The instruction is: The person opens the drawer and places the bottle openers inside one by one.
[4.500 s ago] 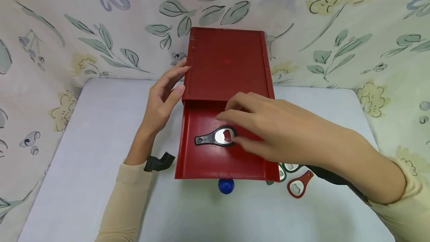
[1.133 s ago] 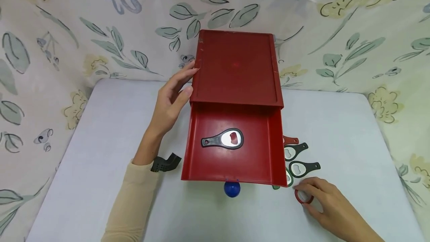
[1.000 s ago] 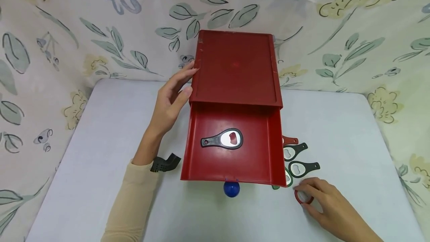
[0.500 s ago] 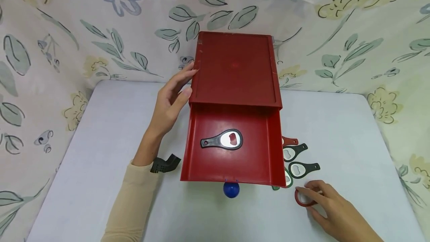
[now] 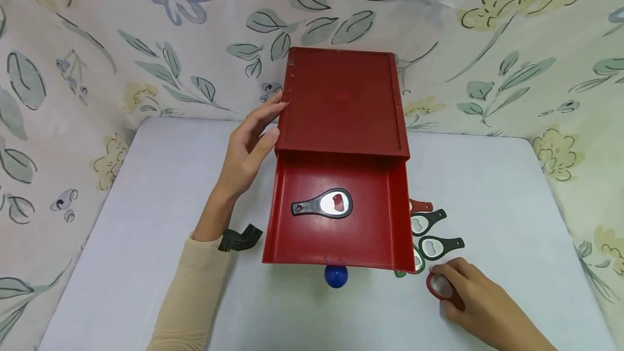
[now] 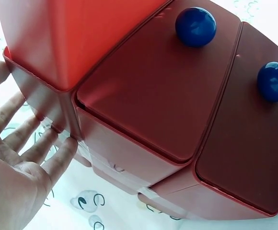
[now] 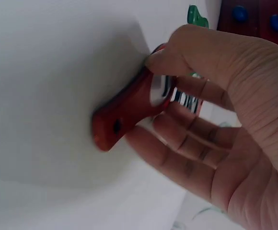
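Observation:
My right hand point(image 5: 480, 302) pinches a red bottle opener point(image 7: 129, 100) between thumb and fingers, at the table's right front. In the right wrist view its handle end points away from the palm, and the fingers partly cover the metal part. My left hand point(image 5: 244, 150) rests against the left side of a red drawer cabinet point(image 5: 343, 102), fingers fairly straight. The cabinet's top drawer point(image 5: 302, 240) stands pulled out. Inside it lies a black bottle opener point(image 5: 324, 203), handle to the left. A blue knob point(image 5: 336, 276) sits on the drawer's front.
Right of the drawer lie two black bottle openers point(image 5: 441, 246), a red one point(image 5: 421, 206) and a green one point(image 5: 418, 261), the last two partly hidden by the drawer. Lower shut drawers point(image 6: 148, 86) with blue knobs show in the left wrist view. Floral cloth point(image 5: 195, 42) hangs behind the table.
My right hand has moved from above the drawer, by the black opener, to the red opener on the table. Its grip has shifted and the opener has turned. My left hand stays on the cabinet.

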`<state>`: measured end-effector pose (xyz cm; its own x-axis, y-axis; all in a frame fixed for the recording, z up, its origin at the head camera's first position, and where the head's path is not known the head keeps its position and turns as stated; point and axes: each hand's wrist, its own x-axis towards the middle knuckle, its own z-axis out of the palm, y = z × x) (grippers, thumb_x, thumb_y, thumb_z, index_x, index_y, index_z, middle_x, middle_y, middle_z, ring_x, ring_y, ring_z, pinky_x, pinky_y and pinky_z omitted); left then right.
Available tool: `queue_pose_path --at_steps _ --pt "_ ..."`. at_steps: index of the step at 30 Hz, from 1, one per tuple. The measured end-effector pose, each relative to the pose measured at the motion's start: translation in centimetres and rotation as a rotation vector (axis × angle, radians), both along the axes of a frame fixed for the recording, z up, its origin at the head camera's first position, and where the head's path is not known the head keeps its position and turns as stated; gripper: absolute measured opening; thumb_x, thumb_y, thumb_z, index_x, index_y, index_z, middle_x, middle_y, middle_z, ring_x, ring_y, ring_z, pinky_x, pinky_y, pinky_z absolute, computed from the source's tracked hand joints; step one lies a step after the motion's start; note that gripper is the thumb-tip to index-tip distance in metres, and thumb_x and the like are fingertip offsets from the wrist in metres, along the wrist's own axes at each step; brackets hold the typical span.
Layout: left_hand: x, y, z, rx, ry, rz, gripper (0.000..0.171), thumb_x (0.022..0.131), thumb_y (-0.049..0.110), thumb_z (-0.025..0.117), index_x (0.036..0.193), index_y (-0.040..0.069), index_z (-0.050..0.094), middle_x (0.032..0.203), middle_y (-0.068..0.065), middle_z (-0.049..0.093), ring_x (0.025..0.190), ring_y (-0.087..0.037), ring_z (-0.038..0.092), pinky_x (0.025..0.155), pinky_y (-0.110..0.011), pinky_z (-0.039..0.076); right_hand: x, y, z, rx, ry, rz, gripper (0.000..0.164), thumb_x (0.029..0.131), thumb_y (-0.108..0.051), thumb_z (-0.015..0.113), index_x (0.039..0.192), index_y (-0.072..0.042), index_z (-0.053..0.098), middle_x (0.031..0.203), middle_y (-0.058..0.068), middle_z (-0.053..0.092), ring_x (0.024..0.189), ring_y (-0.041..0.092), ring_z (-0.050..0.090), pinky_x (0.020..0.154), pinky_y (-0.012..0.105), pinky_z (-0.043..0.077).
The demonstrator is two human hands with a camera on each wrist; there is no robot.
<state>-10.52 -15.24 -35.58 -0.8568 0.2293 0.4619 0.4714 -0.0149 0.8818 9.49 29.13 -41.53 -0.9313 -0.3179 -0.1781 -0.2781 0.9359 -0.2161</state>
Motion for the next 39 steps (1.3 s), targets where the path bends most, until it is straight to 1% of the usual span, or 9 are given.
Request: queue_pose_path --at_steps 4,9,14,19,21,26,28,33,39 --pt "0.0 0.1 -0.1 0.009 0.002 -0.005 0.051 0.102 0.01 0.051 0.151 -0.003 0.051 0.169 -0.004 0.043 0.155 -0.026 0.045 0.12 -0.033 0.05 -0.4 -0.3 -0.1 0.002 -0.036 -0.008 0.056 0.065 -0.019 0.096 0.115 -0.021 0.07 0.109 -0.004 0.063 0.092 0.008 0.061 0.07 0.028 0.064" --pt "-0.1 0.3 -0.3 -0.002 0.004 -0.009 0.052 0.1 0.006 0.049 0.151 -0.004 0.05 0.17 -0.005 0.042 0.156 -0.026 0.044 0.119 -0.032 0.051 -0.3 -0.4 -0.2 0.001 -0.06 -0.018 0.055 0.064 -0.017 0.092 0.113 -0.022 0.067 0.105 -0.004 0.063 0.09 0.007 0.059 0.066 0.026 0.061" --pt "0.0 0.2 -0.4 0.002 0.004 0.001 0.051 0.101 0.008 0.049 0.151 -0.004 0.05 0.17 -0.005 0.042 0.156 -0.026 0.044 0.12 -0.032 0.05 -0.3 -0.4 -0.3 -0.018 0.007 0.013 0.055 0.063 -0.015 0.092 0.111 -0.024 0.065 0.103 -0.006 0.061 0.087 0.005 0.058 0.067 0.024 0.061" --pt "0.2 0.0 -0.3 0.006 0.003 0.01 0.051 0.102 0.011 0.05 0.152 -0.003 0.051 0.169 -0.005 0.042 0.155 -0.026 0.044 0.12 -0.031 0.05 -0.6 -0.4 -0.4 -0.04 0.072 0.037 0.057 0.062 -0.013 0.092 0.111 -0.022 0.064 0.104 -0.005 0.06 0.088 0.007 0.06 0.069 0.025 0.062" --pt "0.2 0.0 -0.2 0.008 0.003 0.009 0.051 0.103 0.012 0.051 0.152 -0.002 0.051 0.169 -0.004 0.043 0.155 -0.026 0.045 0.121 -0.033 0.049 -0.7 -0.5 -0.4 -0.045 0.082 0.037 0.056 0.062 -0.012 0.091 0.111 -0.021 0.065 0.104 -0.004 0.061 0.088 0.008 0.06 0.069 0.026 0.063" --pt "0.1 0.1 -0.1 0.017 -0.002 0.006 0.05 0.103 0.012 0.052 0.151 -0.001 0.052 0.169 -0.004 0.043 0.155 -0.026 0.045 0.126 -0.038 0.045 -0.7 -0.7 -0.2 -0.058 0.059 0.028 0.06 0.062 -0.013 0.093 0.114 -0.021 0.064 0.109 -0.004 0.062 0.091 0.008 0.061 0.069 0.025 0.063" --pt "0.1 0.1 -0.1 0.018 -0.005 0.007 0.05 0.103 0.012 0.051 0.151 -0.001 0.052 0.169 -0.004 0.043 0.155 -0.026 0.045 0.126 -0.038 0.044 -0.8 -0.7 -0.1 -0.061 0.071 0.035 0.062 0.061 -0.013 0.094 0.115 -0.02 0.064 0.11 -0.004 0.062 0.092 0.008 0.061 0.069 0.025 0.063" --pt "0.2 0.1 0.0 0.012 -0.013 0.007 0.05 0.103 0.011 0.052 0.151 -0.002 0.052 0.169 -0.003 0.043 0.155 -0.026 0.045 0.124 -0.036 0.046 -0.9 -0.8 0.6 -0.065 0.125 0.047 0.063 0.059 -0.011 0.094 0.116 -0.018 0.066 0.11 -0.005 0.063 0.091 0.007 0.06 0.068 0.025 0.063" --pt "0.3 0.1 0.3 0.005 -0.02 0.008 0.05 0.102 0.009 0.05 0.151 -0.002 0.052 0.169 -0.002 0.044 0.155 -0.025 0.045 0.123 -0.034 0.047 -1.2 -0.8 1.9 -0.135 0.157 0.075 0.064 0.058 -0.008 0.093 0.115 -0.02 0.065 0.109 -0.008 0.062 0.084 -0.002 0.053 0.063 0.017 0.056"
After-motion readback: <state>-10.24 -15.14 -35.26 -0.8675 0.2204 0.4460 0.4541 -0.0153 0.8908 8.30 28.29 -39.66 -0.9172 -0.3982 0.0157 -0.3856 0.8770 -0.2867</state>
